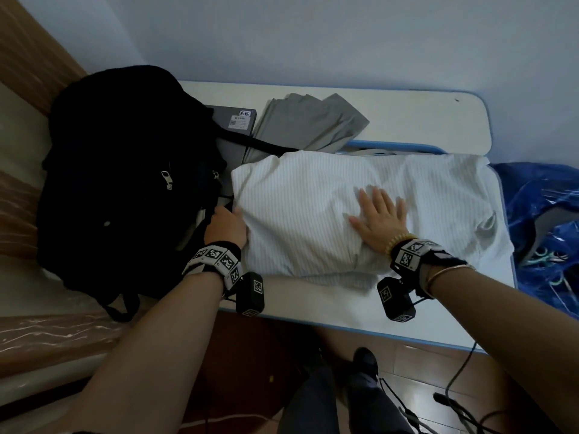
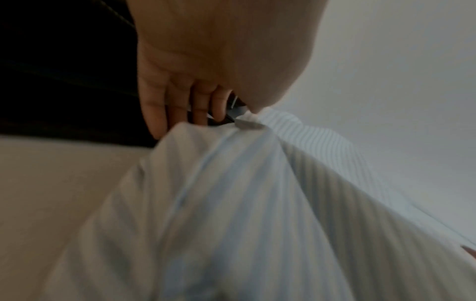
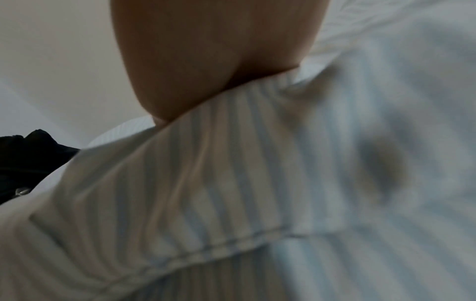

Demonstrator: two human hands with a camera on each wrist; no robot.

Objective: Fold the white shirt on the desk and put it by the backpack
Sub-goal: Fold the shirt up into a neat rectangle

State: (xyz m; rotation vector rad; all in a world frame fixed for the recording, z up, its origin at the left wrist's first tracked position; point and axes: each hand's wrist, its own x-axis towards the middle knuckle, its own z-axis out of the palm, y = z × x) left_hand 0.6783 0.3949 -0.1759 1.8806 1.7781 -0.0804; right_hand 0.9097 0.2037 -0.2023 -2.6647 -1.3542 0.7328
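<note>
L hand [image 1: 226,226] is pinching the white shirt [image 1: 313,214] at its L edge, w/ the backpack [image 1: 125,170] touching; R hand [image 1: 377,220] is pressing flat mid-shirt. Shirt's long axis is running L-R across the bench [image 1: 407,120]; L hand is nearer the backpack.

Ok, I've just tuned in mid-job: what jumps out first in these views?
The white, finely striped shirt spreads across the middle of the pale blue-edged desk, with the right hand pressed flat on it, fingers spread. At its left edge, the left hand holds the fabric beside the bulky black backpack. Behind lies a folded grey cloth.
</note>
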